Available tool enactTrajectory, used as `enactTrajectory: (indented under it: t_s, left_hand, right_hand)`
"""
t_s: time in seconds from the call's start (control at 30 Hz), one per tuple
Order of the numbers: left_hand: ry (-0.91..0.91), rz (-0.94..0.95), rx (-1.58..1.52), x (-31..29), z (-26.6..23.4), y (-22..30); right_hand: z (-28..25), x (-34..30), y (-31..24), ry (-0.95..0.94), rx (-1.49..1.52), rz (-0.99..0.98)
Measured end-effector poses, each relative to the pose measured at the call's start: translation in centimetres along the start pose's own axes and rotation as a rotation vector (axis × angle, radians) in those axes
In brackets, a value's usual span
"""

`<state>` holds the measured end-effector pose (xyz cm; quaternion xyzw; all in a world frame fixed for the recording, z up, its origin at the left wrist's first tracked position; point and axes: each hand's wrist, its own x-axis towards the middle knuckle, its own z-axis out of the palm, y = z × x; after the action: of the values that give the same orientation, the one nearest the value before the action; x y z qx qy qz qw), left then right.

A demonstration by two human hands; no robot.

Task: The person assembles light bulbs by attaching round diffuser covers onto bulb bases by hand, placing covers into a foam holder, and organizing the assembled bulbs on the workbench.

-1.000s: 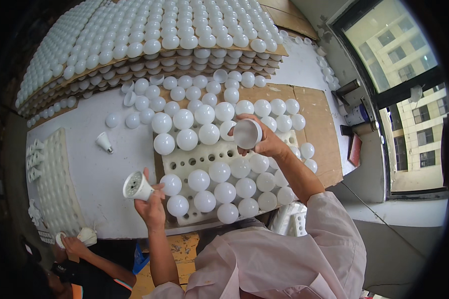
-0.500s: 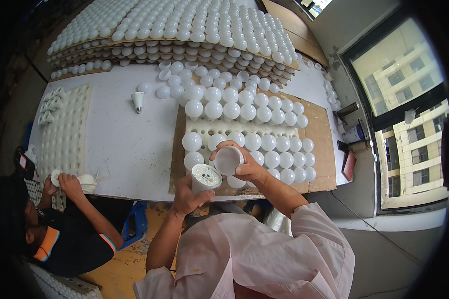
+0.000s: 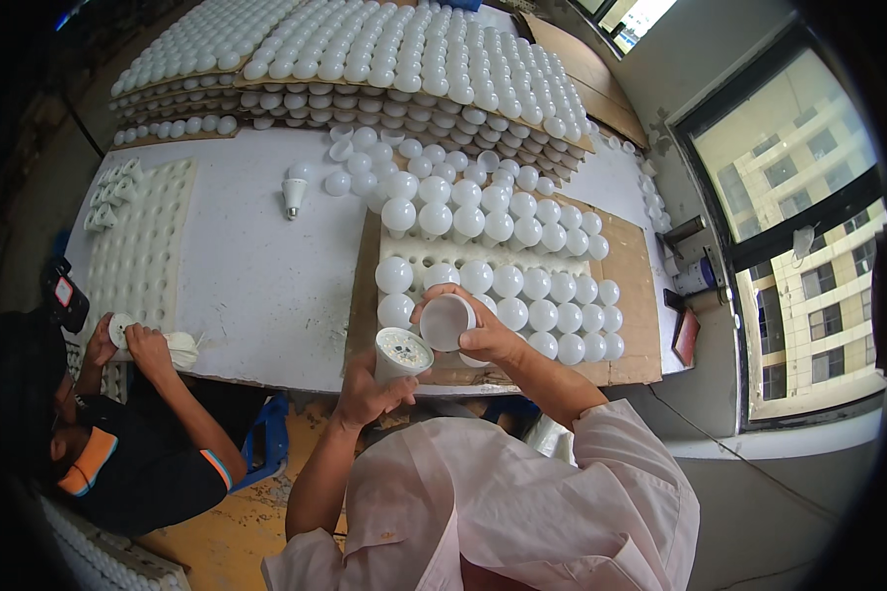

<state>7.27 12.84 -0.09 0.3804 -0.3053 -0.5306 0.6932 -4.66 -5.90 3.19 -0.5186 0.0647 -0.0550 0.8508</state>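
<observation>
My left hand [image 3: 369,394] is closed around a white bulb base [image 3: 401,357], tilted so its round top with a small circuit board faces up. Close beside it, my right hand [image 3: 481,333] grips a white dome-shaped bulb cover [image 3: 445,323], its hollow opening turned toward me. Cover and base are apart, with a narrow gap or overlap between them that I cannot judge exactly. Just beyond my hands, rows of round white bulbs [image 3: 508,281] stand in a holed tray [image 3: 424,250] that lies on brown cardboard [image 3: 626,236].
Stacked layers of white bulb covers [image 3: 384,54] fill the table's far side, with loose covers [image 3: 362,163] before them. A single bulb base [image 3: 293,197] stands on the white table [image 3: 246,266]. At left, a co-worker's hands [image 3: 138,345] hold white parts near another holed tray [image 3: 153,236].
The view has shifted slightly, so the table and trays sit a little further right. My hands keep the same base and cover, nearly unmoved.
</observation>
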Motion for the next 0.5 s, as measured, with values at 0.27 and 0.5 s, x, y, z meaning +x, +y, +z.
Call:
enactTrajectory:
  t_s: [0.27, 0.5]
  left_hand:
    - [0.004, -0.005, -0.011, 0.1, 0.2, 0.7]
    - [0.034, -0.200, 0.320, -0.1, -0.1, 2.5]
  right_hand:
    - [-0.4, 0.3, -0.6, -0.059, -0.285, -0.050]
    - [3.0, -0.3, -3.1, -0.236, -1.147, 0.069]
